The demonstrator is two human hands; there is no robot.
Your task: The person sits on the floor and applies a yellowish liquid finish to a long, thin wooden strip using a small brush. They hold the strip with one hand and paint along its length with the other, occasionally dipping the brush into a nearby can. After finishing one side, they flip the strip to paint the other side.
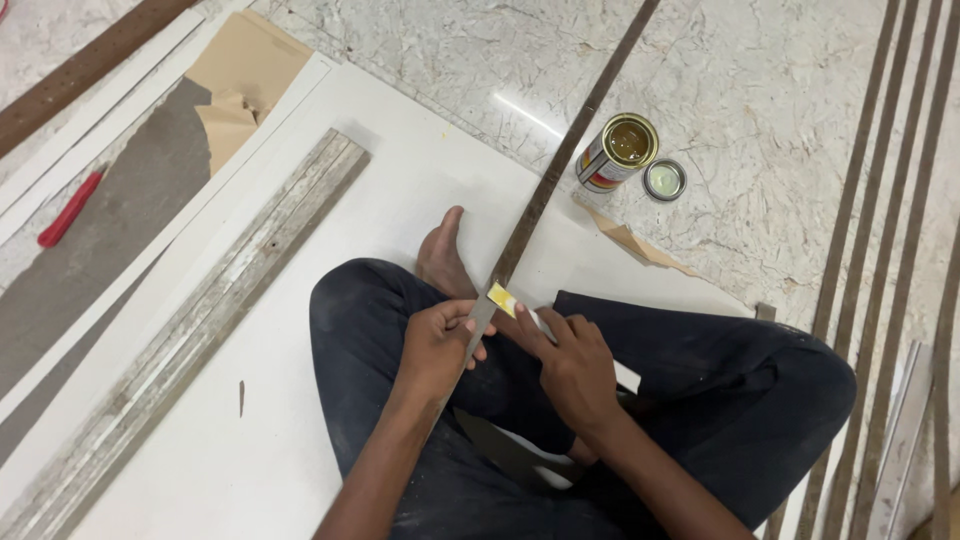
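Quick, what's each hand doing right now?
Left hand: closed around the long thin dark metal strip.
Right hand: holding a small yellow-tipped white applicator against that strip.

view from above of a person seated cross-legged on a white board (300,420), the left hand (438,345) closed around a long narrow dark strip (560,160) that runs diagonally up across the marble floor (760,100), while the right hand (575,365) presses a small yellow-tipped applicator (505,299) against the strip just beside the left thumb. an open tin (617,152) of yellowish liquid stands near the strip with its lid (665,180) lying just beside it; further dark strips (880,220) lie parallel at the right. a weathered wooden batten (200,330) rests on the board at the left, with a red-handled tool (70,208) well apart beyond it.
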